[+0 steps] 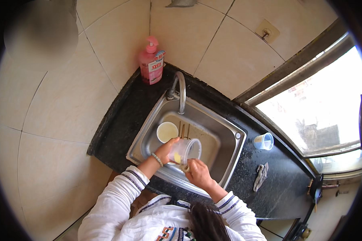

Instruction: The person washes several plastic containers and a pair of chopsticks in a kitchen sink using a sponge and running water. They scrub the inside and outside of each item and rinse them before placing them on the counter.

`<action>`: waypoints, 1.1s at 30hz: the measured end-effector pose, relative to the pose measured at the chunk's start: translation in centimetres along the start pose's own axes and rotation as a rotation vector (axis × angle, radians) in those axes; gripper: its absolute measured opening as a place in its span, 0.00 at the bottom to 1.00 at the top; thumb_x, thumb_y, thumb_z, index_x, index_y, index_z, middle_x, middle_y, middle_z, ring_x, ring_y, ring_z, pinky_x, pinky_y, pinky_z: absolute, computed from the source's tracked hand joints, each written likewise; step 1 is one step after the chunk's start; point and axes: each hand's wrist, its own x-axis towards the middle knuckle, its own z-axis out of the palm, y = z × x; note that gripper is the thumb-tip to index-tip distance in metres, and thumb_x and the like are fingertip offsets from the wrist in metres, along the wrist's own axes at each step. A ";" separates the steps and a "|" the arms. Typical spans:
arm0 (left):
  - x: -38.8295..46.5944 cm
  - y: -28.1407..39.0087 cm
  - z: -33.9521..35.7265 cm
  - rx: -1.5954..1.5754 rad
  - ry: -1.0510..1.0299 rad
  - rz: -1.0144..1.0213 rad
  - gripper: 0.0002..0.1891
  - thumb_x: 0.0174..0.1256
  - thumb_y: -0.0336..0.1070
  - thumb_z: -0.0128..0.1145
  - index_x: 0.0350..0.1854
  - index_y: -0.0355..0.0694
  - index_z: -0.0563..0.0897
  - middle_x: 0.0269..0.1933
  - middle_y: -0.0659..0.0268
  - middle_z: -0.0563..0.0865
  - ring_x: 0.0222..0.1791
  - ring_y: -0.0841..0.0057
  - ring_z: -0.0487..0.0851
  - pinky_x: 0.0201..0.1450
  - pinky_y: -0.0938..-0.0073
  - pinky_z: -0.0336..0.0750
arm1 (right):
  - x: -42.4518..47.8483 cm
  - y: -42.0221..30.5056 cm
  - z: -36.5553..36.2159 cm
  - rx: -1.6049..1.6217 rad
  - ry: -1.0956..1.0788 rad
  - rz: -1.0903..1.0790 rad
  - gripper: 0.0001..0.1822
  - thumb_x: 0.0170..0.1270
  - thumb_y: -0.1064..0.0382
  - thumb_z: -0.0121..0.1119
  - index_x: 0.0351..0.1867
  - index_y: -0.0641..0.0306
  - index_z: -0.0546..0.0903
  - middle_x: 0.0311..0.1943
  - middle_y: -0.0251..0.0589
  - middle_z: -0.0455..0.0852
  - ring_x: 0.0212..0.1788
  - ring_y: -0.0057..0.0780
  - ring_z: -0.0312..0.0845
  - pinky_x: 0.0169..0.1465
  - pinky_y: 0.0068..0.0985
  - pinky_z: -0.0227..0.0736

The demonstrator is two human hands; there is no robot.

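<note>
Over the near part of a stainless steel sink (pixel 209 135), my left hand (pixel 165 151) grips a clear plastic container (pixel 181 147) lying tilted on its side, its round mouth facing right. Something yellow shows at its lower side. My right hand (pixel 197 172), at the container's near rim, is closed on a pale, crumpled cloth or scrubber (pixel 185 168). Behind my left hand, a white bowl (pixel 167 132) with cloudy yellowish liquid rests in the sink. Chopsticks (pixel 183 131) lie beside the bowl, partly hidden by the container.
A curved metal faucet (pixel 182 93) arches over the sink's back. A pink pump bottle (pixel 151 64) stands in the counter's back corner. On the black counter (pixel 277 180) to the right are another clear plastic cup (pixel 263 141) and a crumpled striped cloth (pixel 261 177). A window (pixel 316 105) borders the right side.
</note>
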 end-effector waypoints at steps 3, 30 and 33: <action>-0.7 -2.0 2.0 0.265 0.129 0.464 0.25 0.62 0.47 0.53 0.58 0.40 0.67 0.51 0.64 0.75 0.52 0.75 0.73 0.56 0.73 0.67 | 0.1 0.3 0.4 0.575 0.192 0.758 0.07 0.58 0.66 0.53 0.35 0.68 0.73 0.28 0.42 0.81 0.29 0.26 0.76 0.34 0.25 0.71; -1.3 0.5 2.1 0.096 0.096 -0.029 0.29 0.60 0.62 0.44 0.59 0.49 0.67 0.55 0.63 0.74 0.55 0.62 0.72 0.48 0.48 0.72 | 0.2 1.5 -1.2 0.053 0.117 -0.003 0.12 0.47 0.73 0.58 0.36 0.68 0.74 0.33 0.47 0.80 0.34 0.45 0.77 0.39 0.33 0.71; -1.0 -2.0 2.8 0.408 0.140 0.683 0.28 0.63 0.57 0.44 0.60 0.45 0.66 0.54 0.64 0.74 0.55 0.67 0.71 0.57 0.62 0.67 | 0.0 0.0 -0.1 0.309 0.099 0.571 0.10 0.52 0.71 0.59 0.37 0.68 0.74 0.27 0.47 0.79 0.27 0.38 0.75 0.33 0.26 0.70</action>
